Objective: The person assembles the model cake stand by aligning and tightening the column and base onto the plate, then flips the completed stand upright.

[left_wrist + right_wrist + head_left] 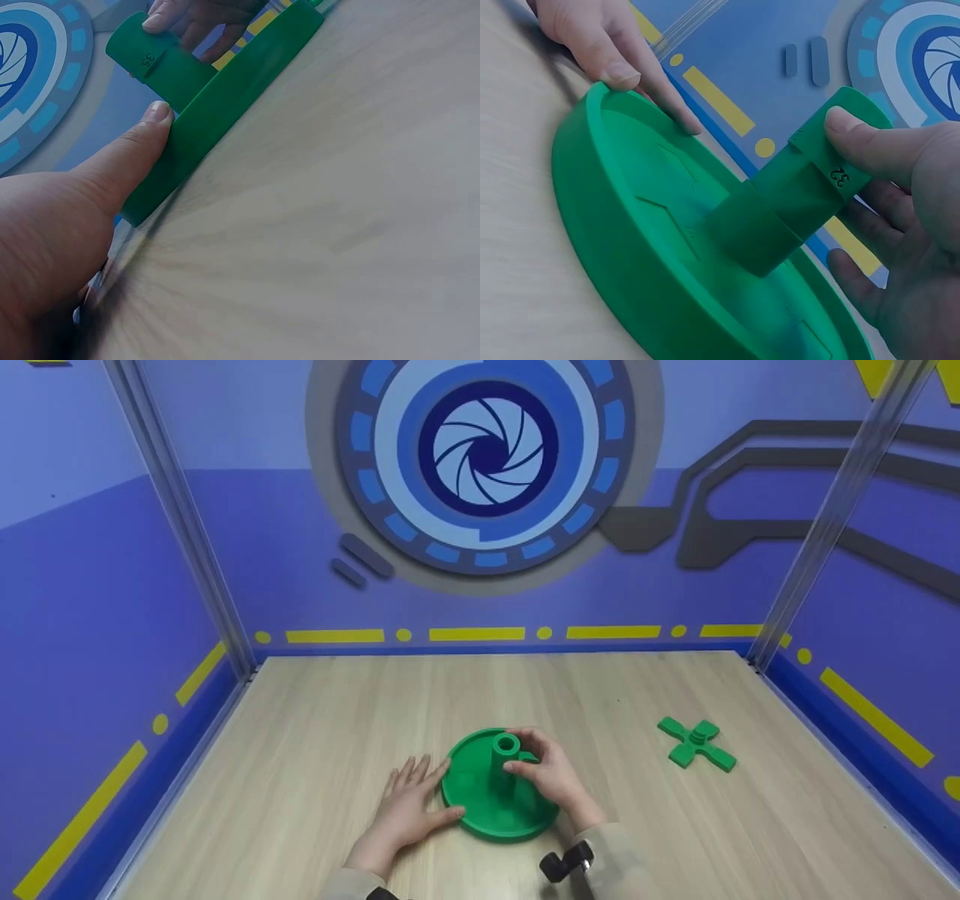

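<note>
A round green tray (480, 817) with a raised rim lies on the table. From its inside rises a hollow green tube (780, 206), upright in the head view and stepped along its length, with a number marked on its side. My right hand (553, 774) pinches the tube's upper end between thumb and fingers. At the tray's left side, my left hand (409, 806) touches the rim with outstretched fingers and thumb. In the left wrist view the thumb (142, 146) lies against the tray's outer edge. Whether the tube is fastened to the tray cannot be seen.
A green cross-shaped piece (699, 744) with a short threaded-looking stub lies to the right on the wooden table (337, 720). Blue printed walls (487, 607) and metal corner posts (814, 536) enclose the back and sides.
</note>
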`<state>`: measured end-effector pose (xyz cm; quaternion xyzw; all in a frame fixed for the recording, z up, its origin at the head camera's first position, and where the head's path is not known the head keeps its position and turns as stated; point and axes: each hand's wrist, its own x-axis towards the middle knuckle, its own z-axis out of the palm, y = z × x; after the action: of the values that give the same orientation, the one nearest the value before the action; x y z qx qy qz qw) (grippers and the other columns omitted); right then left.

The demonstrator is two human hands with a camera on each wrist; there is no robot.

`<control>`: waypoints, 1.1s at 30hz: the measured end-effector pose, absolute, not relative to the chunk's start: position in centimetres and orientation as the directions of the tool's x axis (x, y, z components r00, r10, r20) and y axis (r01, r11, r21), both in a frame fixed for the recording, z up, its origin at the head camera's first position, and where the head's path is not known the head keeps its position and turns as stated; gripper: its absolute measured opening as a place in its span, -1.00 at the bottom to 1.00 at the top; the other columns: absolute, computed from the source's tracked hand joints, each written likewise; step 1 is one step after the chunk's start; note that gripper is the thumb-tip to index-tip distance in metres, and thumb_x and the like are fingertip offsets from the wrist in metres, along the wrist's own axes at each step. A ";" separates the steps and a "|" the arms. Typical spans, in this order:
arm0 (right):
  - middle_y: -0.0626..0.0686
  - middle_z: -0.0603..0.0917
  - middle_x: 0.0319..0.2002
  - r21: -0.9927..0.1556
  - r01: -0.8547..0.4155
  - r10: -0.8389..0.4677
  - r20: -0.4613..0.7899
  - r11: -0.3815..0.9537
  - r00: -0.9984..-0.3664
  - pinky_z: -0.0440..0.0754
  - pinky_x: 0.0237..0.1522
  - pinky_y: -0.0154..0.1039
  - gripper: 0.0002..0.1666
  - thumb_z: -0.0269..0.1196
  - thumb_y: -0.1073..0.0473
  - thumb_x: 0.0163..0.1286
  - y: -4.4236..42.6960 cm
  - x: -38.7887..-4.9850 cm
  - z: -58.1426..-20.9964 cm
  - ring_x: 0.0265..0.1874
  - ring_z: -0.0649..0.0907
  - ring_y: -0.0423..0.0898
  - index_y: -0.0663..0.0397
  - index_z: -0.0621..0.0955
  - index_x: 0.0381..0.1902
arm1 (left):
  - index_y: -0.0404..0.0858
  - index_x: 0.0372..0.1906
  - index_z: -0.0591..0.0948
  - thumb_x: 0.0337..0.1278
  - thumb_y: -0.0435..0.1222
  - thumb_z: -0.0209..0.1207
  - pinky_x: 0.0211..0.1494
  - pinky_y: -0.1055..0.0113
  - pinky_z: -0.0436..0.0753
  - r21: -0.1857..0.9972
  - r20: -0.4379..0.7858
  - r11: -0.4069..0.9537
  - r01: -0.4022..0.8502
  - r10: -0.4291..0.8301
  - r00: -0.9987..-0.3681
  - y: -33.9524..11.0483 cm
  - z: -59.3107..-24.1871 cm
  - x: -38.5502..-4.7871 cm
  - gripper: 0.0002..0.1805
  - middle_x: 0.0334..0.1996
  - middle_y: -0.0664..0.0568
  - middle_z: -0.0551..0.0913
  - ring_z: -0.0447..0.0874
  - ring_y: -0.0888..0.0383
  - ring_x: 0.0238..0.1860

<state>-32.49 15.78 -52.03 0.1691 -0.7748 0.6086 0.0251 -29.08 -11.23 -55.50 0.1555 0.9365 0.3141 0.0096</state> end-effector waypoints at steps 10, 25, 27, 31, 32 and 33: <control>0.28 0.68 0.16 -0.925 -0.301 -0.225 0.250 0.233 -0.942 0.47 0.37 0.29 -0.42 0.46 0.27 0.30 15.8 -32.5 -52.1 0.24 0.62 0.16 0.29 0.55 0.24 | -0.08 0.59 0.29 0.10 0.35 0.28 0.67 -0.36 -0.16 0.594 0.095 0.749 0.293 0.297 -0.950 -11.1 -55.6 -29.1 0.04 0.61 -0.32 0.13 -0.10 -0.39 0.65; 0.25 0.68 0.12 -0.916 -0.305 -0.204 0.257 0.260 -0.945 0.52 0.31 0.24 -0.44 0.45 0.27 0.30 15.6 -32.3 -52.3 0.19 0.61 0.12 0.27 0.55 0.22 | -0.10 0.57 0.33 0.07 0.34 0.30 0.66 -0.36 -0.15 0.597 0.100 0.747 0.292 0.292 -0.951 -10.9 -55.6 -28.9 0.04 0.60 -0.34 0.15 -0.08 -0.40 0.64; 0.26 0.67 0.12 -0.915 -0.304 -0.203 0.256 0.264 -0.945 0.53 0.31 0.23 -0.44 0.46 0.26 0.30 15.6 -32.3 -52.3 0.20 0.61 0.14 0.27 0.55 0.21 | -0.09 0.57 0.33 0.07 0.34 0.30 0.66 -0.36 -0.15 0.596 0.101 0.748 0.293 0.292 -0.951 -10.9 -55.6 -29.0 0.04 0.61 -0.33 0.15 -0.08 -0.40 0.64; 0.26 0.67 0.13 -0.914 -0.308 -0.210 0.258 0.262 -0.943 0.54 0.32 0.24 -0.43 0.46 0.24 0.30 15.7 -32.4 -52.2 0.22 0.60 0.18 0.26 0.55 0.22 | -0.08 0.58 0.32 0.07 0.35 0.30 0.67 -0.36 -0.15 0.598 0.101 0.747 0.291 0.290 -0.952 -10.9 -55.6 -29.1 0.04 0.61 -0.32 0.15 -0.09 -0.39 0.65; 0.26 0.67 0.13 -0.915 -0.305 -0.210 0.255 0.263 -0.944 0.53 0.33 0.25 -0.43 0.46 0.24 0.30 15.7 -32.4 -52.2 0.22 0.60 0.19 0.26 0.55 0.21 | -0.08 0.58 0.32 0.07 0.36 0.29 0.67 -0.36 -0.15 0.597 0.100 0.748 0.291 0.291 -0.952 -10.9 -55.6 -29.1 0.04 0.61 -0.32 0.15 -0.09 -0.39 0.65; 0.26 0.67 0.13 -0.915 -0.306 -0.211 0.256 0.261 -0.944 0.52 0.34 0.27 -0.43 0.46 0.24 0.30 15.8 -32.3 -52.2 0.23 0.60 0.20 0.26 0.55 0.21 | -0.08 0.58 0.32 0.07 0.36 0.29 0.67 -0.36 -0.15 0.596 0.098 0.748 0.291 0.292 -0.951 -10.9 -55.6 -29.0 0.05 0.61 -0.32 0.14 -0.09 -0.39 0.65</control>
<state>-32.34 15.79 -52.21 0.1629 -0.7931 0.5855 0.0408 -29.04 -10.93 -55.59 0.1561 0.9349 0.3187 0.0009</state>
